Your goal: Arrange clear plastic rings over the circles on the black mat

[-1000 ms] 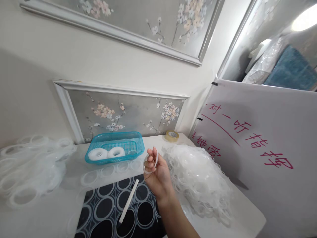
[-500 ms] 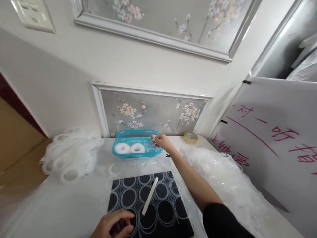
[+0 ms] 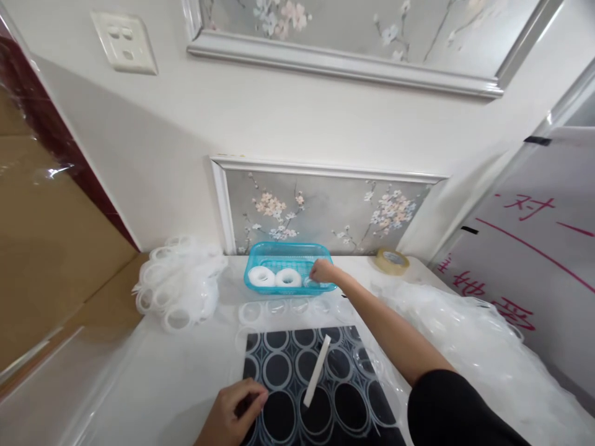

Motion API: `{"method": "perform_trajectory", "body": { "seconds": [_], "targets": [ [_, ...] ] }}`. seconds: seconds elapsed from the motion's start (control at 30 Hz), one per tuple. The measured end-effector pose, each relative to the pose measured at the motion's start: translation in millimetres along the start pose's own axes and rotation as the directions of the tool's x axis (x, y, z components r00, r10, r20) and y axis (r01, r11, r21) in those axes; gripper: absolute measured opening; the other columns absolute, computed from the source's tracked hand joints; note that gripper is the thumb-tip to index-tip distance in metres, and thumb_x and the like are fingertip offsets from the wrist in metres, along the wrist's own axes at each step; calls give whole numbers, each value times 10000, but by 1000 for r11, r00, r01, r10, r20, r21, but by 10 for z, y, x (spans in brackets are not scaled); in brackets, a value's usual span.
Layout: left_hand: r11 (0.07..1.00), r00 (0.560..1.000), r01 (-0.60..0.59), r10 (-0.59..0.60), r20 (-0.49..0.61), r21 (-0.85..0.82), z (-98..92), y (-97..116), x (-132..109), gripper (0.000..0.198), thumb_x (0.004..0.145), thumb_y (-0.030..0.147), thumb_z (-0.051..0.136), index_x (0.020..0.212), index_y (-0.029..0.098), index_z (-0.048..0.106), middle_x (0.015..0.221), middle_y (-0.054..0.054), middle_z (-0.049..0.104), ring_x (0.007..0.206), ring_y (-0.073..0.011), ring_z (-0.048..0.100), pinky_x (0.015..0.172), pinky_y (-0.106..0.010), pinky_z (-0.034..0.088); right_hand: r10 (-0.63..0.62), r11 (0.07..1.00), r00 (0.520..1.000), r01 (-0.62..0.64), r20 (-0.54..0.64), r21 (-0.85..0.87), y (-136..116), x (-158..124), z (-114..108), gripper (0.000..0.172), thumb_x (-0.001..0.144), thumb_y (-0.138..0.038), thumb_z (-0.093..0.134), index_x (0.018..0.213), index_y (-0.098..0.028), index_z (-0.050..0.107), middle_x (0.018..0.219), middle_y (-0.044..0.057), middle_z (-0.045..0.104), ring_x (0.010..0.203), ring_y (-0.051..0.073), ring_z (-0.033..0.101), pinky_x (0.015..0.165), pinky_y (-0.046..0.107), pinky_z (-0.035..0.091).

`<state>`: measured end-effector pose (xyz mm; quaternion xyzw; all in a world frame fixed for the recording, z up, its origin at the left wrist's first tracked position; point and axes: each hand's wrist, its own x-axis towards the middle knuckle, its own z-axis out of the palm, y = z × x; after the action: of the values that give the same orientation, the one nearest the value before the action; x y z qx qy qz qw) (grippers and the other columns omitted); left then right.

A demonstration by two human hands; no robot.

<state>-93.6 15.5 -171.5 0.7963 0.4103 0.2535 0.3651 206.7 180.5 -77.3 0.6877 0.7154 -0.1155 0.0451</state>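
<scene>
Now right hand [image 3: 320, 271] in blue basket [image 3: 260, 288] beside two white rolls [image 3: 274, 277] — grasp unclear; left hand [image 3: 236, 414] curled on black mat [image 3: 297, 359].

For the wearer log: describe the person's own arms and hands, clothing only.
The right hand is bare, forearm uncovered, with a black sleeve pushed above the elbow. The left hand is bare; no sleeve shows. No gloves, rings or watch visible.

A roll of tan tape [image 3: 392, 261] sits at 2 o'clock on the table [image 3: 153, 371]. A wall switch plate [image 3: 124, 42] is at 11 o'clock, a red-lettered white board [image 3: 534, 248] at 3.
</scene>
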Motion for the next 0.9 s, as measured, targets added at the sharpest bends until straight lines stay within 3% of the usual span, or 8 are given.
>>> {"method": "perform_trajectory", "body": {
  "seconds": [0.13,0.23,0.37,0.47,0.63,0.73,0.83,0.9],
  "targets": [
    [998,999,-47,46,16,36,-16,23,-43,334,933,412,431,782,196,637,663,-6,621,587,-118,548,559,-189,413,-94,972,986,122,-140,201,-24,-574,117,321,912,-214,398,1095,-157,655,776,45,729,726,141,667,648,205,450],
    [979,989,-124,110,98,159,-40,72,-85,306,930,380,429,771,197,615,656,-3,624,578,-118,556,567,-197,410,-340,870,940,304,25,389,-113,-1139,510,311,778,-168,517,1050,-219,661,630,-1,694,594,152,650,575,215,416],
    [912,947,-134,3,320,387,-80,215,-121,178,859,325,545,748,198,601,714,2,649,664,-150,602,607,-216,411,-255,950,967,249,7,187,-254,-1588,1015,291,739,-138,485,987,-205,622,820,84,708,741,230,664,612,267,372],
    [866,919,-85,-123,374,492,-116,316,-181,97,807,295,598,856,212,608,873,-9,661,809,-202,622,679,-262,435,-182,972,983,182,-12,151,-269,-1665,1119,266,778,-141,436,996,-191,580,800,92,697,710,232,655,608,277,344],
    [817,923,63,-266,278,573,-180,328,-395,377,773,264,603,1139,198,541,1206,-94,576,1082,-283,554,848,-378,445,-55,908,992,96,-111,407,-95,-1746,1078,245,775,-84,397,942,-166,558,772,72,686,712,194,640,650,265,379],
    [801,912,96,-308,269,591,-200,341,-495,278,815,278,564,1076,183,565,1126,-94,604,1040,-284,560,825,-396,448,10,837,992,60,-124,544,-52,-1822,1113,187,813,-158,423,926,-180,570,793,55,683,668,167,627,648,255,403],
    [799,915,49,-276,293,599,-197,411,-508,179,842,288,560,981,180,582,1003,-68,628,951,-266,575,747,-362,454,111,892,989,-58,-93,449,-128,-1826,1175,245,834,-417,505,862,-188,590,758,73,678,681,216,631,624,291,396],
    [797,927,-26,-206,312,604,-190,447,-485,141,846,285,575,932,174,587,943,-60,634,908,-258,576,698,-336,452,116,922,993,-93,-38,377,-206,-1778,1210,270,789,-454,571,740,-190,586,696,75,668,681,232,629,600,292,378]
  ]
}}
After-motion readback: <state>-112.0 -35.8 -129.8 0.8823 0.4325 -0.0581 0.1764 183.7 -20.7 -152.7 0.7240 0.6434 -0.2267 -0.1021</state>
